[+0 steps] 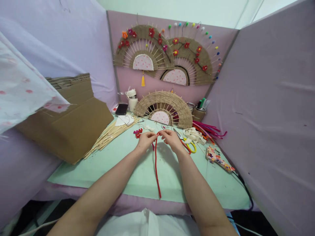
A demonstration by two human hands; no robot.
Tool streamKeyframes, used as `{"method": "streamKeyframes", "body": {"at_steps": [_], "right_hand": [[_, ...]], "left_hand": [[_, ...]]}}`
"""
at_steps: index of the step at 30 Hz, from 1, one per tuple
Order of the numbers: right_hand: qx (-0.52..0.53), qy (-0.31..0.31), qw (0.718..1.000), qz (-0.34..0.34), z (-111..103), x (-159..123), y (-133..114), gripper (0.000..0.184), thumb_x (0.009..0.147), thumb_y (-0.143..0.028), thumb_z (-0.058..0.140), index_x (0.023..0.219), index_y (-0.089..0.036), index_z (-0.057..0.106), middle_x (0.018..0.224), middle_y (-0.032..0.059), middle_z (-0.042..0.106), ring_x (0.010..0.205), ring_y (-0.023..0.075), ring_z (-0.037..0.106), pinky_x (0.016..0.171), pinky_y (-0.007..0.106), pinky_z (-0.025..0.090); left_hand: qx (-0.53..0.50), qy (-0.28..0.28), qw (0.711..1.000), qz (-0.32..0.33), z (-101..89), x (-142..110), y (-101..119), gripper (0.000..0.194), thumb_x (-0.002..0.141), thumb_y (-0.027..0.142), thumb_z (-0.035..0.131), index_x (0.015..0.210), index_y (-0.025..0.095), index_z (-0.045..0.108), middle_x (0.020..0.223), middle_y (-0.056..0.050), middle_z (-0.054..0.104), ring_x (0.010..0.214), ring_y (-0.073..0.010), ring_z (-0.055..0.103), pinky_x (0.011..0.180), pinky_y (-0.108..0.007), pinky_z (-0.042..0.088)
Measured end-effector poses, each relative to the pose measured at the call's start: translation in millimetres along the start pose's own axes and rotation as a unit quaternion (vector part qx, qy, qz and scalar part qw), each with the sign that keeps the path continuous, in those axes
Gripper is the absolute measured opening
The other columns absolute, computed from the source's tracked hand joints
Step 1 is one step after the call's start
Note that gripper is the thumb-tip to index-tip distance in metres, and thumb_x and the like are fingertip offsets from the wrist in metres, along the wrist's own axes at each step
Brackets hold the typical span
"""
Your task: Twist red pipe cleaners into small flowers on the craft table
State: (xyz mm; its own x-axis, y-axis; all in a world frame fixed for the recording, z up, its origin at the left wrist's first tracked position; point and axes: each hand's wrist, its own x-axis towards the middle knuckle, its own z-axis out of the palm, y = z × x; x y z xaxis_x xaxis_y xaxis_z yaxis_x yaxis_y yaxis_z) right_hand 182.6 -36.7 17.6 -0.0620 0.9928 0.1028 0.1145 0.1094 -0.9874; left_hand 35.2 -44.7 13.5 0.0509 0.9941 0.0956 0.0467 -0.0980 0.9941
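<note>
The fingers of the left hand (147,142) and right hand (169,138) are pinched together on the upper end of the red stem (156,160); the pinched tip is mostly covered, so its shape is hard to make out. The stem's rest hangs toward six o'clock from the hands. A purple stem (153,147) shows just beside the left hand, its upper part hidden.

At nine o'clock lie red flowers (138,132) (too small to count surely), then sticks (105,139), partly covered by cardboard (66,131). Farther out toward ten, a cloth (22,88) is cut off by the left edge. A phone (121,109) lies at ten, its screen dark.

Between three and four o'clock are scissors (191,147), their blades hard to trace near the right hand, and beyond them a glue gun (219,159), whose cord drops over the table (133,183) edge. Pale ribbon (194,135) sits at three, a pen cup (199,115) at two.

A fan (166,96) stands at twelve, blocking what lies behind it.
</note>
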Motion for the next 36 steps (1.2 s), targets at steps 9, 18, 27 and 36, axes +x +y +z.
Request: {"method": "streamKeyframes", "body": {"at_steps": [9,18,27,36], "right_hand": [[0.03,-0.048,0.998,-0.001,1,-6,-6,0.024,0.063,-0.036,0.067,0.079,-0.018,0.065,0.061,-0.0024,0.056,0.052,0.0078,0.041,0.048,0.022,0.03],[0.13,-0.136,0.981,0.047,-6,-9,-13,0.026,0.061,-0.036,0.073,0.075,-0.017,0.061,0.067,-0.0023,0.057,0.058,0.0078,0.047,0.058,0.022,0.037],[0.185,-0.154,0.969,0.062,-5,-12,-14,0.026,0.061,-0.035,0.075,0.072,-0.016,0.061,0.063,-0.003,0.055,0.057,0.0077,0.045,0.059,0.023,0.036],[0.119,-0.101,0.986,0.053,3,-8,-5,0.03,0.067,-0.043,0.069,0.082,-0.018,0.059,0.078,-0.001,0.057,0.066,0.0091,0.05,0.059,0.022,0.038]], "left_hand": [[-0.067,-0.024,0.997,-0.033,3.5,-3,0,0.019,0.061,0.032,0.068,0.065,0.013,0.064,0.055,0.002,0.052,0.051,-0.0076,0.041,0.05,-0.022,0.031],[-0.239,-0.141,0.947,-0.163,-2.3,-1,2,0.019,0.06,0.022,0.076,0.071,0.01,0.065,0.06,0.0,0.056,0.051,-0.0041,0.047,0.049,-0.016,0.038],[-0.262,-0.138,0.94,-0.17,-1.0,-3,5,0.017,0.059,0.019,0.076,0.069,0.011,0.066,0.059,-0.001,0.058,0.05,-0.0049,0.049,0.048,-0.017,0.039],[-0.191,-0.051,0.974,-0.11,-3.5,-3,9,0.026,0.055,0.032,0.078,0.071,0.015,0.065,0.067,-0.001,0.06,0.061,-0.0082,0.053,0.053,-0.019,0.036]]}}
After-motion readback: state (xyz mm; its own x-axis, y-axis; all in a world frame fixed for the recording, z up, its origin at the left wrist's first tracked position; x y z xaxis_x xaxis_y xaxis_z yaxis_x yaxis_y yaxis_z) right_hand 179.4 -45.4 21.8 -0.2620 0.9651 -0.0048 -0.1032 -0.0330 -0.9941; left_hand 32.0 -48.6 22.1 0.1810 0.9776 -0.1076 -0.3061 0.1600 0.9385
